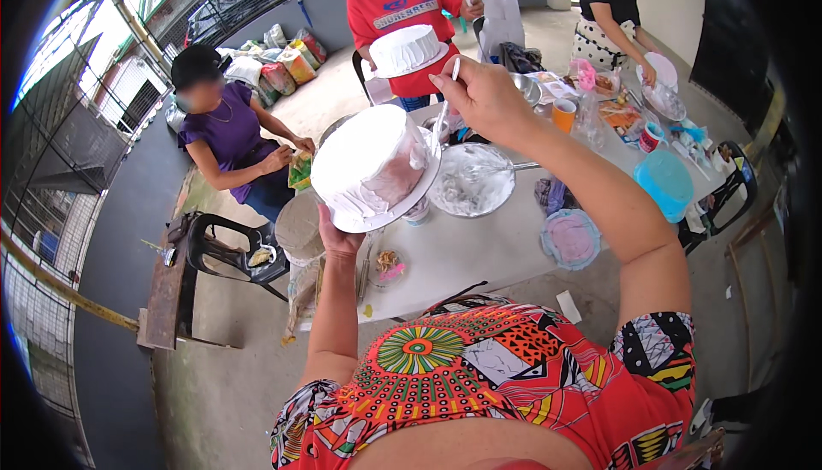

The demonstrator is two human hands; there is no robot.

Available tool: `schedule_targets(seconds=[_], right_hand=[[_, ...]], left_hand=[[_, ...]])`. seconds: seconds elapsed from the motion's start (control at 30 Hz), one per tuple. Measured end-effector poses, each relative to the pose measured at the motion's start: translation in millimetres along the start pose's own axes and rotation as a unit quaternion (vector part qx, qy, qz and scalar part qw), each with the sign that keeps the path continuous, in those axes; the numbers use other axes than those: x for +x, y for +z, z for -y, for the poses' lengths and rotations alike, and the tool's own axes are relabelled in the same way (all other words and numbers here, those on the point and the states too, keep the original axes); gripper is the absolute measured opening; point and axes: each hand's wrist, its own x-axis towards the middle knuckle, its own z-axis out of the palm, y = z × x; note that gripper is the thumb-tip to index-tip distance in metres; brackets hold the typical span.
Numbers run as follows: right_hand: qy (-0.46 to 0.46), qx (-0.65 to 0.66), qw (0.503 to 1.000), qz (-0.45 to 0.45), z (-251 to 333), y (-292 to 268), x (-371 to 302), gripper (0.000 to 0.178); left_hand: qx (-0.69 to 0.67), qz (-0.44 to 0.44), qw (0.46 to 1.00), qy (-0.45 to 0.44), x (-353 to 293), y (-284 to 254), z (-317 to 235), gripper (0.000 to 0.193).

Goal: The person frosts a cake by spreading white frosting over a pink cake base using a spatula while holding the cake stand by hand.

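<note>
Raised over the near left part of the table is a round cake [364,157] covered in white icing, tilted a little on a round white board [402,205]. My left hand [339,237] holds that board from below; most of its fingers are hidden under it. In my right hand [490,104] is a slim white-handled spatula [442,119], pinched between thumb and fingers, its lower end against the cake's right side. Behind and to the right of the cake stands a metal bowl [473,181] smeared with white icing, a handle sticking out of it.
Across the white table [514,247], a person in red [402,8] holds another iced cake [406,50]. Seated at left is a person in purple [224,127]; another person in black [610,8] works at far right. A blue tub [664,183] and orange cup [563,115] stand at right.
</note>
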Motion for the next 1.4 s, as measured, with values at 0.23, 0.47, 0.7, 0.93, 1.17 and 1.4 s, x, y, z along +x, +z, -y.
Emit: schedule_targets(seconds=[0.23, 0.47, 0.7, 0.93, 1.17, 1.4], right_hand=[[0.014, 0.003, 1.0, 0.01, -13.6, 6.9, -9.6, 0.019], [-0.045, 0.025, 0.999, -0.007, -3.9, 3.5, -1.4, 0.017], [-0.015, 0.023, 0.999, 0.026, -1.8, 12.5, 1.0, 0.019], [-0.085, 0.013, 0.996, -0.006, 25.0, 1.1, 20.1, 0.024], [-0.054, 0.015, 0.998, -0.02, 3.9, 14.6, 8.2, 0.024], [-0.068, 0.036, 0.996, -0.037, 14.2, 0.6, 27.8, 0.028]], left_hand=[[0.0, 0.021, 1.0, -0.004, 1.5, 2.9, 2.1, 0.058], [0.013, 0.01, 1.0, 0.016, 0.2, 3.4, 0.5, 0.058], [0.012, 0.003, 1.0, -0.004, -1.6, 15.3, 4.5, 0.059], [0.04, -0.048, 0.998, 0.02, 1.8, 11.8, 0.8, 0.061], [0.013, -0.026, 1.0, 0.003, 4.4, 13.7, 2.5, 0.061], [0.038, -0.025, 0.999, 0.011, 3.1, 8.2, 3.1, 0.062]])
